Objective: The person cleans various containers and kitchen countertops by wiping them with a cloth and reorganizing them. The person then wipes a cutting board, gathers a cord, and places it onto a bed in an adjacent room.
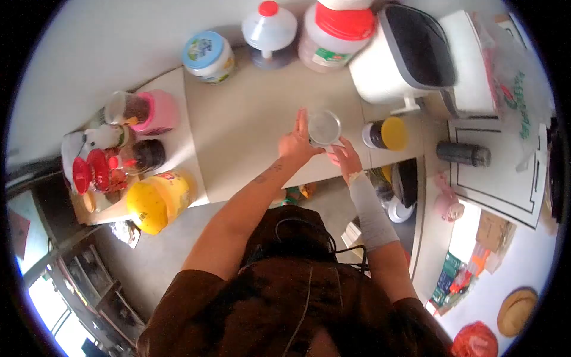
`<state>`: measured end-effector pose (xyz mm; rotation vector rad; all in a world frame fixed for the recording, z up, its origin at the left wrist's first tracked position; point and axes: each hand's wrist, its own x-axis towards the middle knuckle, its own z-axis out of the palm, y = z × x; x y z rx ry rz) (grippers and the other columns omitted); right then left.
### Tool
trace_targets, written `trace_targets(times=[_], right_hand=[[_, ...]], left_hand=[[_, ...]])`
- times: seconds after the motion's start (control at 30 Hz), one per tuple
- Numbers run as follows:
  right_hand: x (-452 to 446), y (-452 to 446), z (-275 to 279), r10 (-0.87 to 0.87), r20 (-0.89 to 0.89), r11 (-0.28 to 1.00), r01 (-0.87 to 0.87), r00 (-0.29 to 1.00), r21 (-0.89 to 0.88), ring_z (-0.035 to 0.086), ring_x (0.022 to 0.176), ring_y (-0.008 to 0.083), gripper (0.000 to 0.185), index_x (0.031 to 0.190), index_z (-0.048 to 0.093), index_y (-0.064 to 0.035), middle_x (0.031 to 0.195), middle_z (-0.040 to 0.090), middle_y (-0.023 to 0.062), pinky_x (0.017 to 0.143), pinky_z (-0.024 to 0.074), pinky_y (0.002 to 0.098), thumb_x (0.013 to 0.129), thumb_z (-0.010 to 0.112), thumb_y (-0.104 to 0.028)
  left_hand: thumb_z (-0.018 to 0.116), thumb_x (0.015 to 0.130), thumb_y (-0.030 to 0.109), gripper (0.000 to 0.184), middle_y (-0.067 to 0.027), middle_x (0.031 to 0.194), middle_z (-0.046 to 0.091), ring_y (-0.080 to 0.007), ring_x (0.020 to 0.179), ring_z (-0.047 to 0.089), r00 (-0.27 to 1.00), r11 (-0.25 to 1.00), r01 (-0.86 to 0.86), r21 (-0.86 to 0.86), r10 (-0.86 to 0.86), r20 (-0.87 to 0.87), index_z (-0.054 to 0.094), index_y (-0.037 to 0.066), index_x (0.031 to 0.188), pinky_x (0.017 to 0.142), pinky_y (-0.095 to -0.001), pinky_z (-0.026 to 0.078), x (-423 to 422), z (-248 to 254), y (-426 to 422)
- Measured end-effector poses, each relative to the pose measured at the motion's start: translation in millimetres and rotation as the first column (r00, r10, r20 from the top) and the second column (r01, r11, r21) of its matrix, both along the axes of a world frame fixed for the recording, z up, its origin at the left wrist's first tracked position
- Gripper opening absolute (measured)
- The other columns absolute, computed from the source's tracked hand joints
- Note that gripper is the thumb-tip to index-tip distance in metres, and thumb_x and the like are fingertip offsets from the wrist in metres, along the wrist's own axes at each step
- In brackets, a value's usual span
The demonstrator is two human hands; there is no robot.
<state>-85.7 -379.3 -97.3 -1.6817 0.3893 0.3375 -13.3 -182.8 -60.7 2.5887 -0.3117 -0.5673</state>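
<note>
A round, clear container (325, 127) with a pale rim stands on the light counter in front of me. My left hand (298, 143) is at its left side, fingers pointing away from me and thumb reaching along the near edge. At the near right side of the container is my right hand (345, 158), with its fingertips against or very close to the rim. Both hands have their fingers apart around the container. Just to the right stands a dark jar with a yellow lid (394, 133).
Along the back of the counter (250, 119) are a blue-lidded tub (205, 53), a red-capped dispenser (269, 30), a red-lidded jar (336, 35) and a white appliance (398, 59). Bottles, including a yellow jug (157, 202), crowd the left. A dark cylinder (464, 154) lies right.
</note>
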Motion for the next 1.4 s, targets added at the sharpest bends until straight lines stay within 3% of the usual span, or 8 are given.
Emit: trace_targets(times=[0.13,0.2,0.27,0.37,0.67,0.9,0.97,1.4], right_hand=[[10.8,-17.9,31.4,0.175,0.26,0.748,0.043,0.95,-0.662,0.047,0.124,0.0323,0.054,0.133,0.044,-0.0009,0.128,0.051,0.0205,0.105,0.036,0.0399,0.086,0.064,-0.021],[13.2,-39.0,34.5,0.159,0.435,0.715,0.2,0.886,-0.67,0.041,0.125,0.04,0.064,0.134,0.044,-0.0013,0.131,0.047,0.0224,0.108,0.0289,0.0466,0.081,0.067,-0.029],[13.5,-72.3,52.5,0.304,0.408,0.227,0.351,0.861,-0.909,0.036,0.126,0.044,0.075,0.137,0.041,-0.0041,0.135,0.042,0.0234,0.108,0.0268,0.0508,0.077,0.07,-0.039],[21.0,-108.8,44.9,0.121,0.382,0.182,0.358,0.916,-0.916,0.029,0.133,0.0401,0.086,0.139,0.033,-0.0035,0.14,0.037,0.0221,0.111,0.0208,0.0497,0.074,0.072,-0.044],[44.8,-117.1,17.4,0.076,0.322,0.47,0.251,0.944,-0.846,0.03,0.13,0.0444,0.105,0.143,0.025,-0.0038,0.139,0.033,0.0255,0.109,0.0275,0.0504,0.062,0.083,-0.034],[50.0,-108.6,20.5,0.037,0.392,0.502,0.322,0.919,-0.803,0.034,0.127,0.0416,0.1,0.14,0.029,-0.0034,0.136,0.034,0.0236,0.107,0.0311,0.0503,0.058,0.083,-0.021],[50.7,-107.3,20.2,0.031,0.393,0.487,0.329,0.919,-0.809,0.034,0.127,0.0417,0.099,0.14,0.029,-0.0042,0.136,0.034,0.0234,0.107,0.0313,0.0503,0.058,0.083,-0.02],[48.1,-115.3,9.6,0.1,0.438,0.433,0.357,0.893,-0.827,0.034,0.125,0.0445,0.106,0.143,0.023,-0.0061,0.135,0.033,0.0276,0.107,0.0317,0.0517,0.059,0.085,-0.02]], left_hand=[[0.077,0.064,0.058,0.12,-0.0101,0.154,0.022,-0.028,0.089,0.067,1.0,0.989,-0.006,0.151,0.007,-0.006,0.006,0.009,0.148,0.074,-0.0368,0.053,11.0,3.4,-3.9],[0.076,0.066,0.058,0.115,-0.0098,0.153,0.024,-0.0263,0.093,0.066,1.0,0.991,-0.016,0.129,0.018,-0.014,0.01,0.01,0.148,0.076,-0.0371,0.054,10.2,12.8,-7.2],[0.075,0.067,0.058,0.11,-0.0094,0.152,0.026,-0.0245,0.098,0.065,0.999,0.994,-0.03,0.105,0.033,-0.02,0.014,0.012,0.147,0.077,-0.0374,0.054,14.2,15.4,-7.0],[0.077,0.067,0.053,0.106,-0.0081,0.151,0.029,-0.0274,0.097,0.065,0.998,0.998,0.059,0.011,-0.059,0.006,0.018,0.015,0.146,0.081,-0.0385,0.053,17.4,6.9,-4.7],[0.081,0.066,0.038,0.1,-0.0068,0.143,0.04,-0.0298,0.088,0.066,0.968,0.924,-0.193,-0.329,0.235,0.093,0.023,0.018,0.144,0.081,-0.0407,0.052,7.2,-11.7,16.6],[0.084,0.06,0.043,0.105,-0.0198,0.127,0.055,-0.0311,0.099,0.064,0.691,0.579,-0.723,-0.377,0.61,-0.389,0.029,0.014,0.144,0.085,-0.0375,0.052,47.8,135.7,108.4],[0.084,0.06,0.046,0.105,-0.0214,0.129,0.054,-0.033,0.109,0.06,0.644,0.768,-0.579,-0.274,0.637,0.424,0.031,0.009,0.143,0.09,-0.0401,0.05,81.7,109.1,146.3],[0.085,0.061,0.047,0.121,-0.0266,0.134,0.047,-0.036,0.124,0.048,0.658,0.668,-0.587,-0.458,0.723,0.21,0.013,-0.001,0.146,0.101,-0.0395,0.041,168.4,85.0,231.6]])
